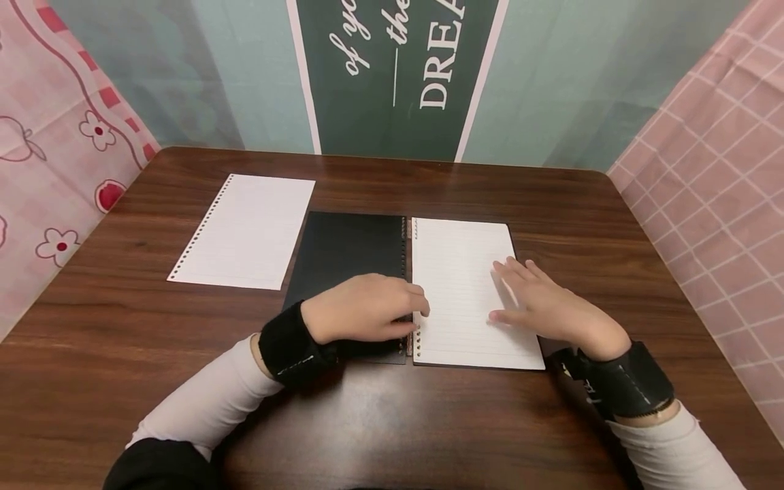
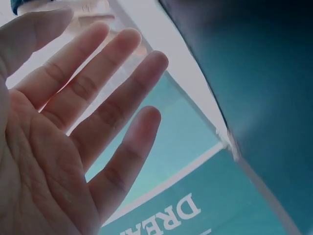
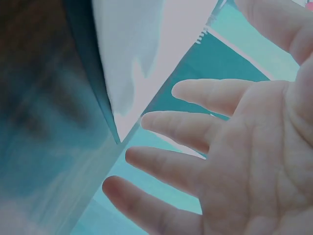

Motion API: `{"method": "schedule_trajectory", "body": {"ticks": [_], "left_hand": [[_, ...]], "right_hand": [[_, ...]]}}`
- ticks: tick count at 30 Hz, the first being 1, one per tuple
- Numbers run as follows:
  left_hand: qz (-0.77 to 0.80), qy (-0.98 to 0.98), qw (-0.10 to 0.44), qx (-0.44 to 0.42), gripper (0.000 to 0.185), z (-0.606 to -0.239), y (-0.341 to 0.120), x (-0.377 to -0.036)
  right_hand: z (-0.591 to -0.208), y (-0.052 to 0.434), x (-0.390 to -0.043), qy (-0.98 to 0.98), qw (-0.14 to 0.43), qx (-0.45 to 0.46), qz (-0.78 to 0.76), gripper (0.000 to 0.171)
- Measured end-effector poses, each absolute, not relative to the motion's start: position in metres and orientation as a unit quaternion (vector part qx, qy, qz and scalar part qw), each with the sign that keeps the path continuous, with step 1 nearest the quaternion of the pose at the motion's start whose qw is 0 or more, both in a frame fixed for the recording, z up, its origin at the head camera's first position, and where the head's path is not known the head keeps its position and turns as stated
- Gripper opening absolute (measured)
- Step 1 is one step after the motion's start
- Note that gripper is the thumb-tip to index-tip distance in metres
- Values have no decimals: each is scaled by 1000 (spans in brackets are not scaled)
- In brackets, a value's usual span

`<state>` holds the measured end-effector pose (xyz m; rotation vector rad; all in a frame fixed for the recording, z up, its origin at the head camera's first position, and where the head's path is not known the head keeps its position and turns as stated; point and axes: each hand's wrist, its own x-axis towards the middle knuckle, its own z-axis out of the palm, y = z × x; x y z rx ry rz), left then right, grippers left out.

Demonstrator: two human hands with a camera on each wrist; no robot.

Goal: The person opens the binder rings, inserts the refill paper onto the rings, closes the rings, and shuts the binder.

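head view high, facing down; wrist views close under palms.

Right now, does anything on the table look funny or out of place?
One loose sheet lies by itself on the table, left of the open binder, with its punched holes on no rings. It sits a little crooked. The left hand rests at the rings, the right hand flat on the page.

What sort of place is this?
Probably a small staged desk booth, not a real office: a wooden table with an open binder, hemmed in by pink patterned cloths and a teal banner.
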<state>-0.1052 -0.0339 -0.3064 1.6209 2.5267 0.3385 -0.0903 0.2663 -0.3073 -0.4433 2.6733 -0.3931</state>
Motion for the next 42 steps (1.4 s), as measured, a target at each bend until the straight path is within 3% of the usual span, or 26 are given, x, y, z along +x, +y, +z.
{"method": "schedule_trajectory", "body": {"ticks": [11, 42], "left_hand": [[173, 859, 42, 480, 22, -287, -67, -129], [215, 896, 57, 384, 21, -279, -124, -158]], "right_hand": [[-300, 259, -98, 957, 179, -175, -144, 87], [-289, 207, -118, 962, 170, -168, -133, 78]]}}
